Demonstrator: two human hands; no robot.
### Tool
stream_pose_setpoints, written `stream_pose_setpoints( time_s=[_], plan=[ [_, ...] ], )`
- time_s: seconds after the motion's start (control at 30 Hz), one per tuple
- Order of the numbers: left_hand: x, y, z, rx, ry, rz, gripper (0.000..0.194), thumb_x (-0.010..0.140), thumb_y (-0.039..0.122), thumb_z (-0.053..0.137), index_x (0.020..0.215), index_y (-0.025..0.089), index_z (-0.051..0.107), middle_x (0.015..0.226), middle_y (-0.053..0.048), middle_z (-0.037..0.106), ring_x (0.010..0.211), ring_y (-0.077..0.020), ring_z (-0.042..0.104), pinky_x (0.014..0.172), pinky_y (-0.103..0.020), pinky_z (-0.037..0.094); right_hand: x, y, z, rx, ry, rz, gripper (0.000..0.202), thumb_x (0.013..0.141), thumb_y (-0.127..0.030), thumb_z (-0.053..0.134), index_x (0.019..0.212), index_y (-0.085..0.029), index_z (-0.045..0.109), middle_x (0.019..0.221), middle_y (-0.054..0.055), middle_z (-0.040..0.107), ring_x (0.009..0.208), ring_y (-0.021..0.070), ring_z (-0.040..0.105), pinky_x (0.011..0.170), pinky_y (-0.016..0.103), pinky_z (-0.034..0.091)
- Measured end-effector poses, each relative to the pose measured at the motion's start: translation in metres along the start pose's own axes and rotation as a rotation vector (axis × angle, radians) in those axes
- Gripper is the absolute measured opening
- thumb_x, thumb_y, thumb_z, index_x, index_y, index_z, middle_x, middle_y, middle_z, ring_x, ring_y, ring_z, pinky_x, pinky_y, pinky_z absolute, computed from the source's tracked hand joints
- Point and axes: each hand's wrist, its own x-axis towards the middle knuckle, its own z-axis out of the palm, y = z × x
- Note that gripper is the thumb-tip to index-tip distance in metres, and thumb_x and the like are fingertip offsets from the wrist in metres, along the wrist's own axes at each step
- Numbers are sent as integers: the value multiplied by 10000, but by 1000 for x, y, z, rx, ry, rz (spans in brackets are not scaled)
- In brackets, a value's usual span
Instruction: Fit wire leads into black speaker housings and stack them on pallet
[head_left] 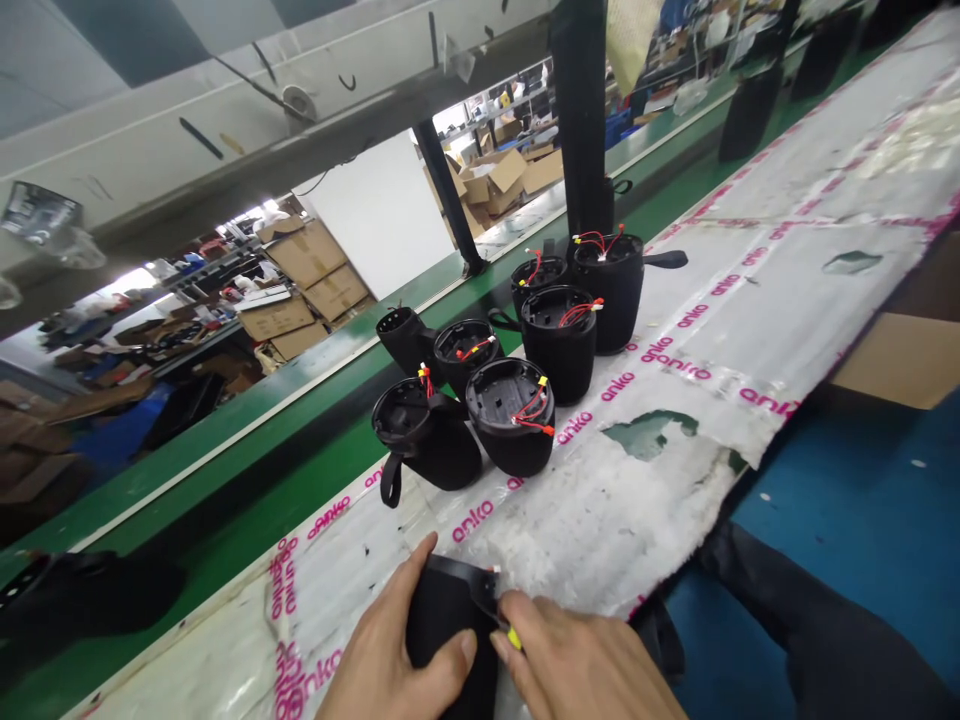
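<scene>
While the held cup [444,610], a black one, is steadied over the surface [600,490] at the near edge of the view, its left side is wrapped by the left hand [401,650], with the thumb laid across the near face and a finger stretched along toward the far end. At the right of the held cup, close to its dark rim, the right hand [581,650] is curled, and a small yellow piece [514,637] is pinched between its fingers; what that piece belongs to cannot be told. The long axis of the held cup runs away from the wearer, rim end farthest, between the two hands, so the rim's right end is nearest to the right hand and the body is mostly covered by the left. Whether its base is rested on the surface cannot be seen. Beyond the held cup, well apart from it, a group of other black cups [559,345] is gathered, with red wires [532,408] seen at several of their open tops. To the left of the held cup, past the printed sheet [322,610], a green belt [244,525] is seen.
</scene>
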Motion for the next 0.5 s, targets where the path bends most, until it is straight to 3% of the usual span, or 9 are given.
stream_pose_setpoints(
  time_s=[0.17,0.37,0.5],
  plan=[
    [1,-7,3,36,38,16,757,771,431,606,1479,237,425,1502,-84,504,1401,-329,439,1179,-553,308,-4,0,8,-13,95,-22,102,922,-156,486,974,-244,479,628,-47,638,452,189,643,389,329,226],
    [-2,6,5,184,17,-21,772,801,404,559,1509,178,350,1504,-116,496,1377,-308,480,1154,-518,372,-6,-1,6,-45,100,-7,108,881,-128,483,901,-228,522,525,-39,607,368,189,606,357,339,177],
    [-5,14,15,267,149,5,748,762,363,570,1466,166,408,1434,-125,567,1286,-320,572,1076,-485,464,-6,1,4,-39,57,26,127,851,-110,488,895,-203,564,489,-27,609,358,202,608,344,341,157]
  ],
)
